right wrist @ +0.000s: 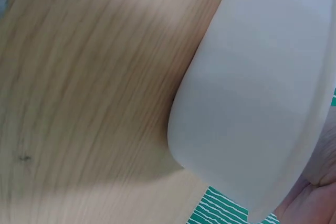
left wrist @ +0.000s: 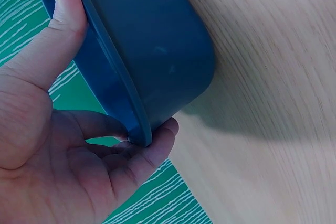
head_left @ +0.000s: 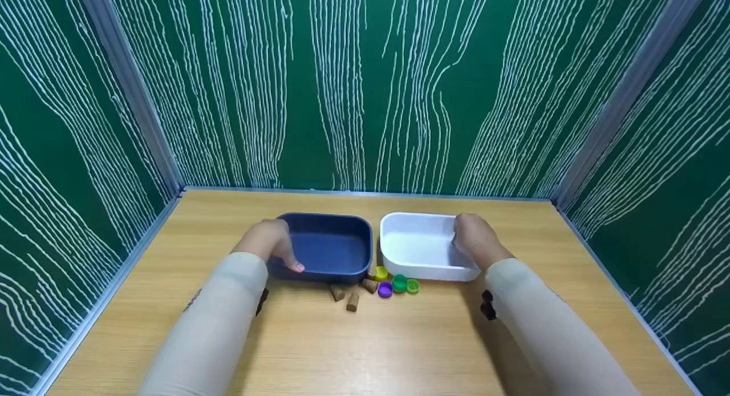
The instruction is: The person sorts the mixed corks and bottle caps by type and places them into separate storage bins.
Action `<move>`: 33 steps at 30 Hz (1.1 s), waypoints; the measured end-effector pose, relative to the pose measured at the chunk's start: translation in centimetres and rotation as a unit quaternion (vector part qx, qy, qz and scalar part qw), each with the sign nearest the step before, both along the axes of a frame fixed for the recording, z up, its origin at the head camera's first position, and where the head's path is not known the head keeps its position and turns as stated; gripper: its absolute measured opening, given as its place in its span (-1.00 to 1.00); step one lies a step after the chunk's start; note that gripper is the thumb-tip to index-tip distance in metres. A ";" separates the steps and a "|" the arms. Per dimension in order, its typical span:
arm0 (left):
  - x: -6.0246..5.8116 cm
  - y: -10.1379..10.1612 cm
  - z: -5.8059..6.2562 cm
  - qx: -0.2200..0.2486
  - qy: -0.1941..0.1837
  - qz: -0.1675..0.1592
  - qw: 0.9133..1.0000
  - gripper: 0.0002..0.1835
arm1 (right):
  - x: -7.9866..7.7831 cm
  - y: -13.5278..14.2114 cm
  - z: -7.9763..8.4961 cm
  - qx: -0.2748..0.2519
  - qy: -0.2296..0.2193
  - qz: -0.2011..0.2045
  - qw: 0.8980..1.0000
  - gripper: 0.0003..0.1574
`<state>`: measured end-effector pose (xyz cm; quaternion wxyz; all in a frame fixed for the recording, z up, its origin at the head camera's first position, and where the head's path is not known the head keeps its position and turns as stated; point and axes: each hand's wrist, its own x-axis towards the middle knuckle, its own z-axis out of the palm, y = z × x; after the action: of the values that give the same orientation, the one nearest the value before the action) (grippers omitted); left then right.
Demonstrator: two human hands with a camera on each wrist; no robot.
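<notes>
My left hand grips the left end of a dark blue rectangular container. In the left wrist view the thumb lies along its rim and the other fingers curl round a corner. A matching white container stands to the right. On its right end, my right hand holds the rim, with its fingers partly hidden. Most of that hand falls outside the right wrist view, where the white container's outer wall fills the right side. Both containers' visible floors are bare.
In front of the containers lie several brown corks. Beside them are a yellow cap, a purple cap and two green caps. Green panels with white wavy lines enclose the wooden table at the back and sides.
</notes>
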<state>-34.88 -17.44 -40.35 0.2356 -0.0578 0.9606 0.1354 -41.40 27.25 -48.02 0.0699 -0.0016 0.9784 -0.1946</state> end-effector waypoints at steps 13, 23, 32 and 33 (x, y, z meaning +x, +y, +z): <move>0.0 0.2 0.0 0.003 -0.011 0.003 1.000 0.30 | 1.0 -0.4 1.1 0.010 -0.003 0.005 1.000 -0.54; -0.1 -0.1 0.1 0.002 -0.020 -0.005 1.000 0.29 | 3.5 -4.4 4.2 0.041 0.076 0.057 0.995 -0.60; -0.1 -0.1 0.2 -0.004 -0.022 -0.015 1.000 0.28 | 7.6 -9.1 5.7 0.035 0.178 0.131 0.975 -0.68; -0.1 -0.1 0.2 -0.004 -0.022 -0.014 1.000 0.29 | 8.1 -9.7 5.8 0.034 0.181 0.136 0.973 -0.69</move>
<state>-34.96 -17.50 -40.13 0.2580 -0.0478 0.9566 0.1272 -33.34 17.55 -42.21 -0.0827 -0.1674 0.9715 -0.1462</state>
